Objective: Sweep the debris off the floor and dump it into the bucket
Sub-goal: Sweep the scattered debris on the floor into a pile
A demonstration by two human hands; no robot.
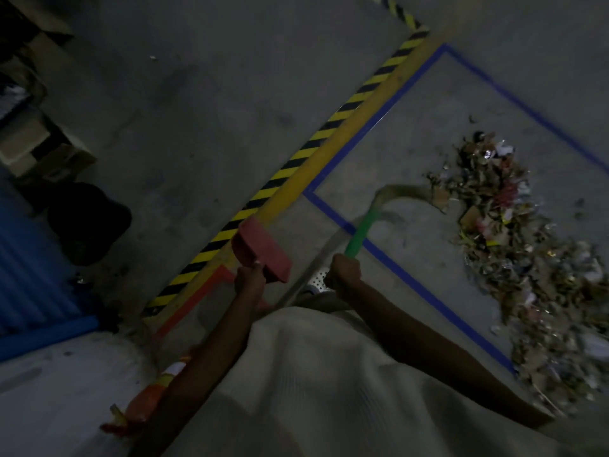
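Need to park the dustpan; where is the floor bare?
Bare floor lies inside the blue tape, between it and the debris pile. More bare concrete lies across the hazard stripe. Crowded: the pile itself and the boxes beyond.

Bare floor (197, 110) between debris pile (514, 242) and boxes (39, 143) at far left

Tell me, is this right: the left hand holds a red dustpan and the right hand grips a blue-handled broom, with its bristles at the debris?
Not quite. The broom has a green handle, not blue, as the head view shows. The rest holds: the left hand holds the red dustpan and the right hand grips the broom, its bristles at the edge of the debris.
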